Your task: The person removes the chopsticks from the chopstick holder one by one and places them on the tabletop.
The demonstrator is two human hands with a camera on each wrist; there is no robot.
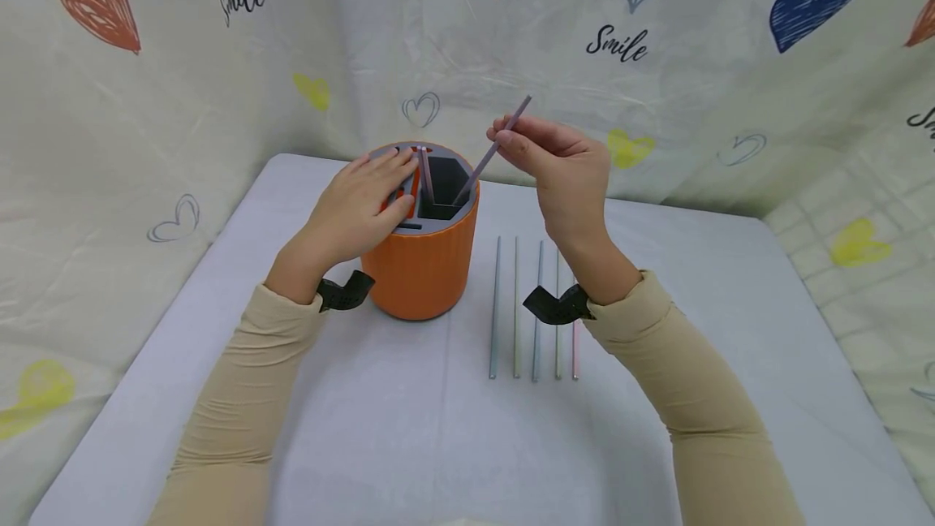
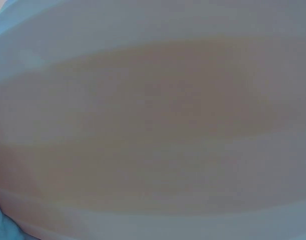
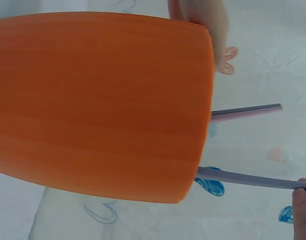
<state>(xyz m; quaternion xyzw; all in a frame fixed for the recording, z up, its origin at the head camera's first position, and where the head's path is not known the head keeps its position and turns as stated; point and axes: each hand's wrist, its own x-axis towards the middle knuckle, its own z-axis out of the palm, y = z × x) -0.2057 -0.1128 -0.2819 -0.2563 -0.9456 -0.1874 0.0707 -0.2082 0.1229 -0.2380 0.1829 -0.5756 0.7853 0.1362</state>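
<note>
An orange utensil holder (image 1: pixel 420 278) with a grey divided top (image 1: pixel 441 226) stands upright at the back of the table. My left hand (image 1: pixel 361 205) lies across the left of that top, fingers spread. My right hand (image 1: pixel 566 169) pinches a purple chopstick (image 1: pixel 491 154) between thumb and fingertips. It slants down, its lower end inside the large dark compartment. Another light purple chopstick (image 1: pixel 426 175) leans in that compartment. In the right wrist view, the holder's orange wall (image 3: pixel 102 105) fills the left, with the pinched chopstick (image 3: pixel 243 178) beyond the rim. The left wrist view is a blur.
Several chopsticks (image 1: pixel 516 307) in blue, green and pink lie side by side right of the holder, partly under my right wrist. The white table (image 1: pixel 409 428) ends at the back against a hanging cloth (image 1: pixel 453 47) printed with hearts.
</note>
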